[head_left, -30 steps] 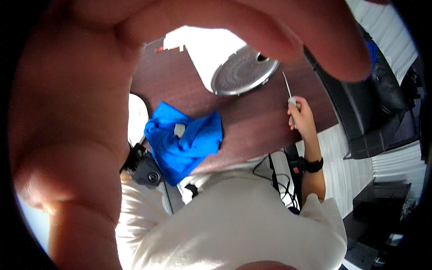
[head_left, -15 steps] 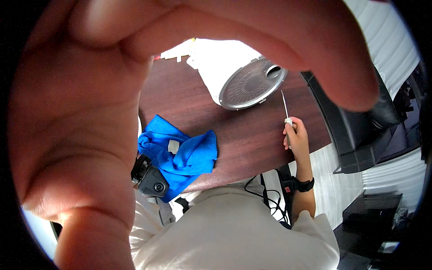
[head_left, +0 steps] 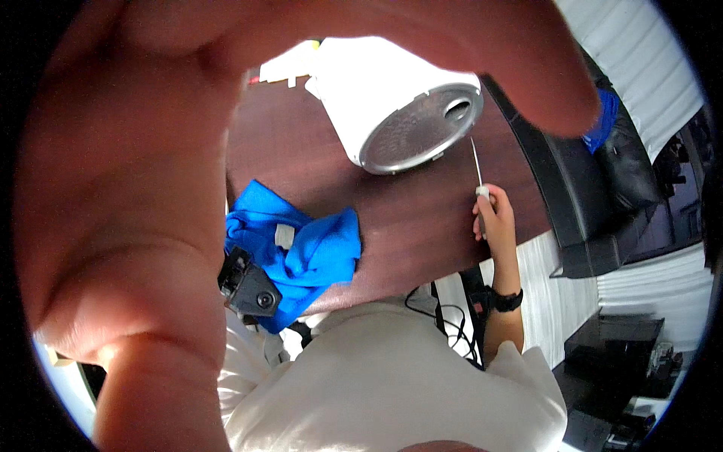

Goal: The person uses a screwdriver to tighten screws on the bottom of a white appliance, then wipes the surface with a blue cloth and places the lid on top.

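My left hand (head_left: 143,226) looms very close to the camera, covering the left side and top of the head view. Its fingers curve apart, with nothing seen between them. Over the right part of the table (head_left: 407,233), my right hand (head_left: 497,218) is closed round the pale handle of a screwdriver (head_left: 483,193). The thin metal shaft points away from me, its tip near a white rounded appliance (head_left: 376,83). That appliance lies tilted, showing a grey round perforated end (head_left: 414,132) with an oval hole.
A crumpled blue cloth (head_left: 309,248) with a white label lies at the table's left front. Beside it is a black device with a lens (head_left: 252,290), partly hidden by my left hand. A black leather seat (head_left: 595,203) stands right of the table. Black cables (head_left: 452,316) hang near my lap.
The whole scene has shifted slightly up and left in view. More blue cloth shows on the black seat. My right hand keeps its grip on the screwdriver.
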A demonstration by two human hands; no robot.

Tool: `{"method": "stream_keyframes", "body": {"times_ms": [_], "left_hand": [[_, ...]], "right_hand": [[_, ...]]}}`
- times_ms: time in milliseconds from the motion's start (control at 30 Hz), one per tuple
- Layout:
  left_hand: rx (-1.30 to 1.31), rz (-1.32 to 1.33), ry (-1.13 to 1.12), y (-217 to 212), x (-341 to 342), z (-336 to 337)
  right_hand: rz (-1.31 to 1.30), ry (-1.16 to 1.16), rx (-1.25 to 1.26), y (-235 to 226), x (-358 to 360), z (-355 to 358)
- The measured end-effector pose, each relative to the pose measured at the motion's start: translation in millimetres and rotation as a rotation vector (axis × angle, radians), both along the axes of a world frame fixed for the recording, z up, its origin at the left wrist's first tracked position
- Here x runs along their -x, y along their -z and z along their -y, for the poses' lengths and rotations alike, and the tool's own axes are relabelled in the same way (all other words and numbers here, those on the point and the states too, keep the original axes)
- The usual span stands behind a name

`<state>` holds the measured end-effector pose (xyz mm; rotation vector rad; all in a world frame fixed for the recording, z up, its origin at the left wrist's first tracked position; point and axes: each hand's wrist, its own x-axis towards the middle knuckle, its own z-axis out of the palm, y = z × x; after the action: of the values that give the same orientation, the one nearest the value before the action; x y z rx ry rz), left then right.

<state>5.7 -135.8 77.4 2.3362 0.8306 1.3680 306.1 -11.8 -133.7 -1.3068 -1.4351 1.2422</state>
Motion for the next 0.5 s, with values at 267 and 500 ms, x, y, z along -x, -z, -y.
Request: {"method": "stream_keyframes", "body": {"times_ms": [267, 500], "left_hand": [[-0.019, 0.052, 0.011, 0.7, 16.4, -21.5], [-0.017, -0.244, -0.325, 17.8, 29.8, -65.6]], "right_hand": [[-0.013, 0.007, -0.041, 1.0, 2.5, 1.1], [-0.05, 0.046, -0.097, 3.4, 1.4, 5.0]]}}
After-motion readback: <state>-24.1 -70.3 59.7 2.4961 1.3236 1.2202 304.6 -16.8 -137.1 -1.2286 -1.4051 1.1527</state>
